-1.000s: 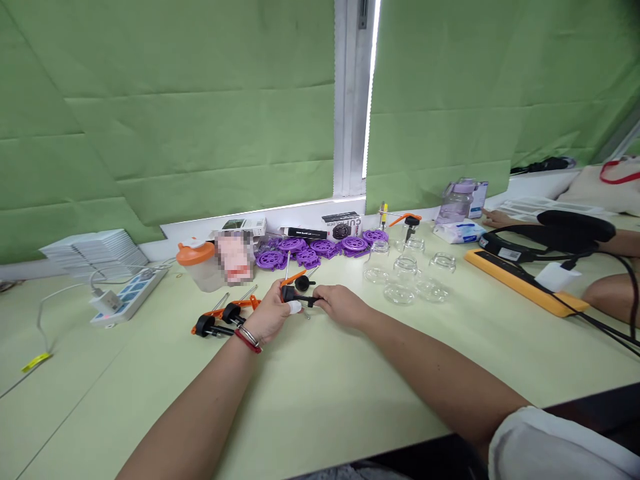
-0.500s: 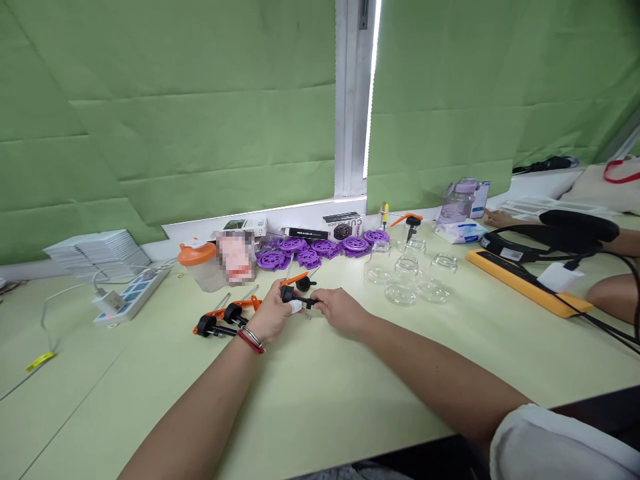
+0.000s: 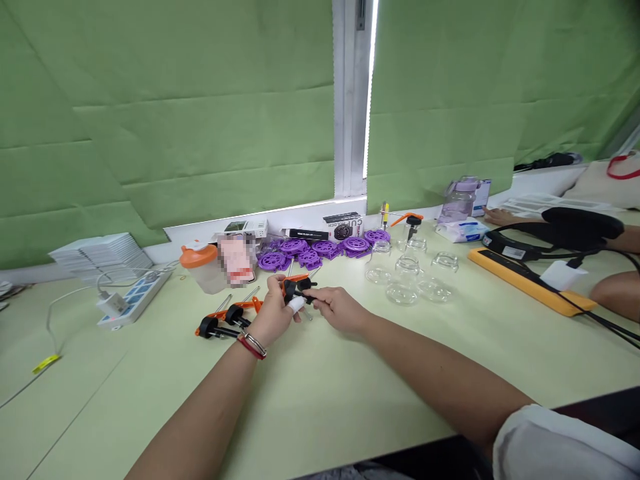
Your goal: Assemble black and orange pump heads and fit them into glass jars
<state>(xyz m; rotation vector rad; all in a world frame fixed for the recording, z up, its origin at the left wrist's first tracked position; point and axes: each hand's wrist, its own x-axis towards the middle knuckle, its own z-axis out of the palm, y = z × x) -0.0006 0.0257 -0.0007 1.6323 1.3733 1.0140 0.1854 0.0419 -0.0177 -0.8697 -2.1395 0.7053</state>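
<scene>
Both hands meet over the pale green tabletop (image 3: 310,400): the left hand (image 3: 274,312) has its fingers clamped on a small black plastic tool (image 3: 296,292) with an orange handle, held just above the tabletop, and one fingertip wears white tape. The right hand (image 3: 340,309) pinches the tool's thin end, though what it grips there is too small to make out. Two more orange-and-black tools (image 3: 225,317) lie just left. Clear glass cups (image 3: 407,275) and purple toothed discs (image 3: 310,250) sit behind.

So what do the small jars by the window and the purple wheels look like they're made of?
The small jars look like clear glass: see-through with bright glints on the rims, though clear plastic can't be ruled out. The purple wheels look like moulded plastic: uniform opaque colour, a dull sheen and spoked cut-outs.
</scene>
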